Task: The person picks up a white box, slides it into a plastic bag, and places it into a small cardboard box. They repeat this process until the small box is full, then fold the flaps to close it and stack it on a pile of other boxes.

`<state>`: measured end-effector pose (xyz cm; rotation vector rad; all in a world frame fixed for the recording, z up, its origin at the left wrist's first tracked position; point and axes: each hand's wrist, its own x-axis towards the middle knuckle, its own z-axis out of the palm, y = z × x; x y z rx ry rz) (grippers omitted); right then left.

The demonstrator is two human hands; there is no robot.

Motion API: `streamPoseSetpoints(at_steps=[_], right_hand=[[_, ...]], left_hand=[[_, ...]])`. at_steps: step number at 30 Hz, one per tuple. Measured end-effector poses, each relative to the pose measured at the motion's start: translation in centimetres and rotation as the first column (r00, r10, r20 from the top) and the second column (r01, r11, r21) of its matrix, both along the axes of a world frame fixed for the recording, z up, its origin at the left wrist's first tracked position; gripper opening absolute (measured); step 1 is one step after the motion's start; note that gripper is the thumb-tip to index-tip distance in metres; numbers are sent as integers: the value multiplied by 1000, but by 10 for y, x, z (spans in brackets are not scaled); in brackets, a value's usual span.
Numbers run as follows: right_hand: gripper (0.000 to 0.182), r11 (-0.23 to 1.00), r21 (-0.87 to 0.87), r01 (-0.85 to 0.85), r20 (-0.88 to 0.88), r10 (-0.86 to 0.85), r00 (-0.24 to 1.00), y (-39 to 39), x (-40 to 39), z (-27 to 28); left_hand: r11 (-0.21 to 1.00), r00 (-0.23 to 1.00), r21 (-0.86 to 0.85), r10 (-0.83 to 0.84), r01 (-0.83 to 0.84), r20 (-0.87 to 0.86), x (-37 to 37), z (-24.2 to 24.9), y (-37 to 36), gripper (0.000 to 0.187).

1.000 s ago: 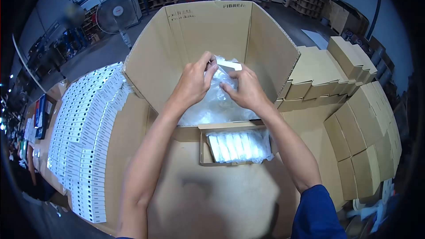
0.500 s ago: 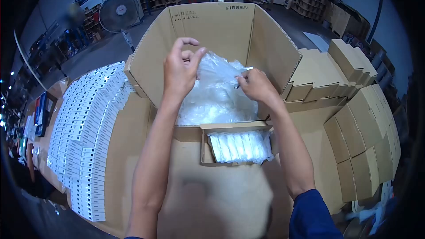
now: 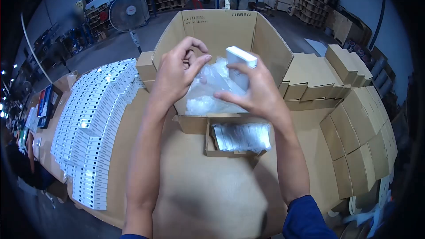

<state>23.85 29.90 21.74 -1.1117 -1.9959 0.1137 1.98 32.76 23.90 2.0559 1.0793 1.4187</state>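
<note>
right hand (image 3: pixel 259 95) gripped white box (image 3: pixel 241 62) between thumb and fingertips, above large carton (image 3: pixel 212 26) | left hand (image 3: pixel 177 73) pinched plastic bag (image 3: pixel 208 90) beside it | risk: shallow fingertip grip, box might have slipped into bag

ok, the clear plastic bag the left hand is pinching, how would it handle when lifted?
Probably floppy: the clear plastic bag sags and crumples below the left hand. Likely very light, since a fingertip pinch holds it. Possibly slippery, as its film looks glossy. The small white box in the right hand looks stiff by contrast.
</note>
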Motion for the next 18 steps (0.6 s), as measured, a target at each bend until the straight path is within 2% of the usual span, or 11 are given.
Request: streamPoseSetpoints(at_steps=[2, 3, 6, 7, 8, 10, 11, 12, 14, 16, 18], right_hand=[[33, 991, 0, -132, -26, 132, 991, -17, -10, -5], [27, 993, -26, -111, -55, 110, 992, -25, -12, -9], [17, 992, -78, -96, -192, 79, 978, -63, -12, -17], [15, 991, -94, -92, -252, 66, 965, -78, -12, -22], [14, 996, -78, -37, -300, 12, 954, -93, -14, -31], [12, 996, -45, 75, -393, -86, 915, -117, -20, -54], [11, 992, -68, 105, -436, -124, 892, -130, -25, -64], [10, 987, -92, 132, -478, -160, 864, -144, -30, -74], [9, 977, -128, 171, -549, -214, 808, -167, -42, -98], [10, 981, -113, 158, -524, -194, 830, -193, -53, -114], [11, 981, -161, 110, -551, -181, 814, -216, -62, -131]], left_hand=[[993, 989, 120, 22, -4, -148, 0, 8, -17, 17], [986, 989, 166, 19, 6, -148, -2, 10, -24, 18], [1000, 1000, -17, 2, -2, -10, -32, 13, -50, 18], [990, 994, -140, 13, 2, 110, -41, 9, -64, 23], [989, 949, -133, -23, 68, 314, -51, -9, -74, 28], [980, 735, -70, -90, 185, 672, -64, -59, -99, 39], [984, 701, -126, 0, 128, 713, -50, -75, -129, 45], [980, 659, -185, 93, 71, 746, -27, -95, -163, 51], [963, 658, -214, 53, 166, 751, 2, -151, -209, 46], [933, 770, -358, 202, 36, 605, 27, -161, -237, 39], [934, 680, -346, 310, -88, 664, 36, -154, -240, 28]])
